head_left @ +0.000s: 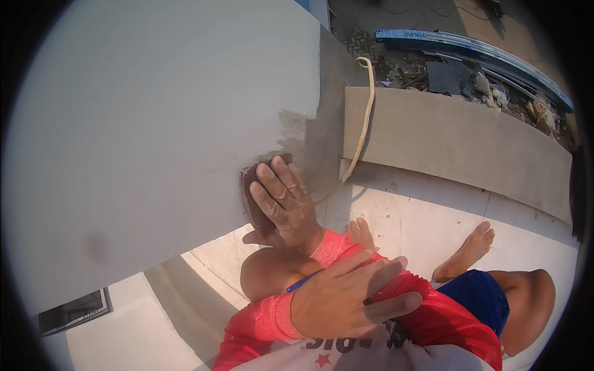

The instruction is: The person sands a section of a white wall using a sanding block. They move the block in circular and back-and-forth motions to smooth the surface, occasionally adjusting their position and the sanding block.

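Observation:
My right hand (284,201) reaches across to the left and presses a sheet of reddish-brown sandpaper (249,196) against a pale grey wall (154,136). Its fingers lie over the sheet, whose edge sticks out to the left and above. Around the hand and up to the wall's right edge, the surface is darker, with a ragged, streaky border. My left hand (346,294) hovers in front of my chest, fingers stretched out and spread, nothing in it. It is close to the red sleeve (402,297) of my right arm. Pale dust marks both cuffs.
A cream cable (369,105) hangs over a beige low wall (445,130) to the right. Beyond lie rubble (489,93) and long blue-wrapped strips (470,49). My bare feet (467,250) stand on a whitish floor (408,210). A dark framed panel (74,312) shows lower left.

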A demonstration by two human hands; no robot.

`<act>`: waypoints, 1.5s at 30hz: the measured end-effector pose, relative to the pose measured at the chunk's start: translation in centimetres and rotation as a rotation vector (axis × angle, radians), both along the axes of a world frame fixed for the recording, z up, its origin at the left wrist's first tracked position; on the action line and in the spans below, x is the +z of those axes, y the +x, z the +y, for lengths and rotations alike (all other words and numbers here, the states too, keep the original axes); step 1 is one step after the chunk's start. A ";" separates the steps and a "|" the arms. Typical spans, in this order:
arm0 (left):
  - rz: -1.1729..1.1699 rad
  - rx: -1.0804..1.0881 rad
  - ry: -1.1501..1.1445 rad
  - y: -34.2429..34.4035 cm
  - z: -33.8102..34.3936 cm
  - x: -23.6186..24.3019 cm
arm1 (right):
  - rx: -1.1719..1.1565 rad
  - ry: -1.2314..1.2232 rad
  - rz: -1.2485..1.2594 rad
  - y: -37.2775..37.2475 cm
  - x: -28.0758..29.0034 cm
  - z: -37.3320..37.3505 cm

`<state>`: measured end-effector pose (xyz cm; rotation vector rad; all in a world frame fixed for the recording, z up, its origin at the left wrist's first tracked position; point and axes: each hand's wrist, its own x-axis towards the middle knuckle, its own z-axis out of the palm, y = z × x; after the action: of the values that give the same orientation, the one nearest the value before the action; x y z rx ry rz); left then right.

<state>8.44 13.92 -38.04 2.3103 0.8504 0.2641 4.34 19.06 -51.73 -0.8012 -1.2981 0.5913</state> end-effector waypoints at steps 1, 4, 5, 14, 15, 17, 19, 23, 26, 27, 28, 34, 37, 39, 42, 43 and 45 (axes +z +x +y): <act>0.018 0.006 0.017 0.3 0.4 -0.5 | -0.071 -0.066 -0.013 -0.2 -5.6 -1.0; 0.179 0.039 -0.057 -0.7 0.0 -0.3 | -0.106 -0.261 0.129 -2.0 -3.8 -2.9; 0.225 0.034 -0.087 -0.7 -0.1 0.7 | -0.078 -0.327 0.200 -2.5 -0.9 -3.1; 0.131 -0.110 -0.089 0.8 -1.3 -0.5 | 0.012 -0.163 -0.066 1.7 -10.8 -2.1; 0.185 -0.083 -0.115 0.5 -1.4 -0.1 | 0.022 -0.174 -0.015 1.1 -9.6 -2.9; 0.197 -0.086 -0.172 -0.5 -0.8 0.2 | 0.066 -0.188 0.084 -0.2 -2.9 -3.0; 0.100 -0.155 -0.311 -1.5 -1.6 1.1 | 0.112 0.138 -0.072 0.3 3.4 -2.1; 0.056 -0.229 -0.266 -1.5 -0.9 0.1 | 0.081 0.131 -0.052 0.6 -4.9 -1.8; 0.093 -0.140 -0.268 -1.4 -1.4 0.2 | 0.048 0.022 -0.156 1.2 -10.1 -2.5; 0.125 -0.156 -0.238 -1.4 -1.4 0.9 | 0.097 -0.031 -0.152 1.8 -9.3 -2.9; 0.156 -0.158 -0.240 -1.3 -1.9 1.2 | 0.100 -0.017 -0.021 0.7 -4.9 -2.5; -0.029 -0.198 -0.225 -0.4 -1.8 -2.0 | 0.047 0.215 -0.084 0.8 -3.4 -0.1; 0.165 -0.294 -0.089 -0.5 -1.0 -1.3 | 0.087 0.079 -0.097 1.5 -8.4 -1.4; 0.046 -0.309 -0.188 -1.5 -2.5 0.3 | 0.168 0.031 -0.035 0.6 -5.6 -1.5; -0.138 -0.241 -0.272 -1.3 -2.7 0.0 | 0.233 0.123 -0.023 1.0 4.5 0.2; -0.163 -0.216 -0.247 -1.0 -1.9 0.0 | 0.182 0.170 -0.049 0.9 2.8 0.4; -0.048 -0.153 -0.156 -0.4 -1.5 -0.7 | 0.069 0.310 -0.094 0.4 -3.6 0.1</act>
<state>8.09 12.37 -38.71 2.2002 0.6435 0.1798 4.71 19.13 -55.32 -0.5350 -1.4655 0.3970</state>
